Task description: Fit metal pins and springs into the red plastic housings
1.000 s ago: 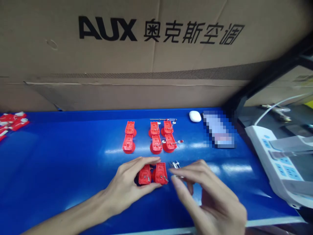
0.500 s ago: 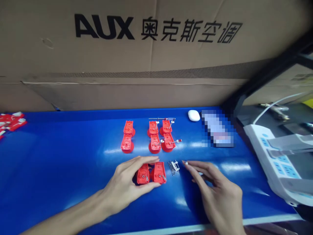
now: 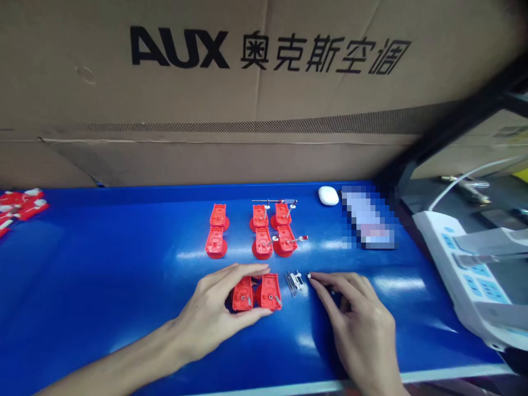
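Note:
My left hand is wrapped round two red plastic parts, a left one and a right one, that stand side by side on the blue table. Between thumb and forefinger, my right hand pinches a small white-tipped piece. Just left of those fingertips lies a little group of thin metal pins and white pieces. Behind the hands, several more red parts stand in two rows, some with small metal and white pieces on them.
A thin screwdriver lies behind the red parts. Farther right are a white rounded case, a pixelated flat object and a white power strip. Red-and-white pieces lie at far left, before a large cardboard box.
My right hand has shifted slightly left, and its pinched fingertips with the small piece are nearer the metal pins. My left hand stays round the two red parts.

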`<state>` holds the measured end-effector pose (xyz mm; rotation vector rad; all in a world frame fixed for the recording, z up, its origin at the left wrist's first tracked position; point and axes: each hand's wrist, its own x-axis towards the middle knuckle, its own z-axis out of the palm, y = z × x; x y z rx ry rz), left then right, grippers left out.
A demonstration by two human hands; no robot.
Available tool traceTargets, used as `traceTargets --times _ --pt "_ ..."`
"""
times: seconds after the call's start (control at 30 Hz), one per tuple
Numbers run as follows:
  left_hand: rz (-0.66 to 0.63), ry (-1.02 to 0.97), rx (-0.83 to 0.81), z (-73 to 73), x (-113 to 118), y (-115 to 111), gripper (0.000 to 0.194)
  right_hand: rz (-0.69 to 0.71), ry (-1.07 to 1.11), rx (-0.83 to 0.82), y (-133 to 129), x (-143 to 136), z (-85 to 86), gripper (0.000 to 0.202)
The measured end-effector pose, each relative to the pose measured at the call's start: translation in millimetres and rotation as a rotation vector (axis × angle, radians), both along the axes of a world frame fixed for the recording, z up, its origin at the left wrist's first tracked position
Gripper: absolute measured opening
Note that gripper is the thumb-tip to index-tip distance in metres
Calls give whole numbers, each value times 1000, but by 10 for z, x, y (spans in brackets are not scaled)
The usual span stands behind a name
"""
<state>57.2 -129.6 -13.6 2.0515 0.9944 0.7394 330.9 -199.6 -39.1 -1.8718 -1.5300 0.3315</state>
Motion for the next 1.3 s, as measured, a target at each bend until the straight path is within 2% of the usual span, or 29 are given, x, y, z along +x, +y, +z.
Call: traceTargets --times 0.17,0.33,0.43,0.5,0.6,0.73,0.87,1.03,1.3 --pt "3 -6 2 -5 0 -1 64 21 1 -64 10 120 -16 46" --pt "4 -8 4 -12 4 -3 63 125 14 -107 43 280 -26 37" --pt "2 -4 5 -14 3 -2 64 176 17 -108 57 331 24 37" --pt "1 0 2 -14 1 0 65 146 11 -93 35 329 87 37" --pt "-5 -8 -4 -14 -1 0 66 26 -1 -82 -67 274 198 38" --pt "-3 -15 -7 -9 -3 -3 68 -43 17 -149 -255 171 272 49" --pt "-5 -18 -5 3 -2 -6 67 -55 41 -190 -330 126 187 52" --pt "-2 -15 13 14 11 1 63 -18 72 -132 -188 93 55 45" --pt "-5 1 0 7 -2 -2 67 -23 113 -144 -54 11 65 44"
